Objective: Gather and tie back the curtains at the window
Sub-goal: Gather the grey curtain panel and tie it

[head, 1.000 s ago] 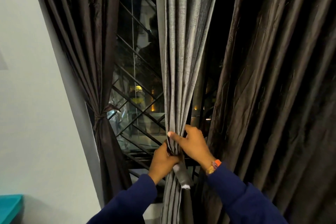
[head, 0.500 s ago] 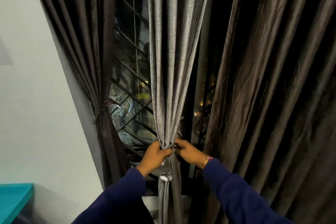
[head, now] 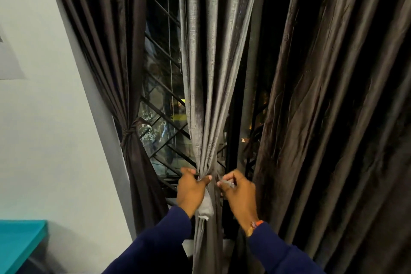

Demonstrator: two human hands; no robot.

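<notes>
- Both hands work at the pinched waist of the grey middle curtain (head: 206,87): the left hand (head: 191,191) has its grip wrapped round the bunched folds, thumb across the front; the right hand (head: 239,193) pinches a grey tie strip (head: 225,182) just beside the bunch.
- Three curtains show: the grey one, a dark brown curtain (head: 135,162) already tied at the window's left edge, and a loose dark brown curtain (head: 333,118) on the right.
- Behind them a black window grille (head: 164,118); a pale wall (head: 44,129) on the left; a teal surface (head: 17,242) in the lower left corner.

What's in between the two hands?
In the head view, the gathered grey curtain hangs between the left hand and right hand, pinched where they're tying it.
</notes>
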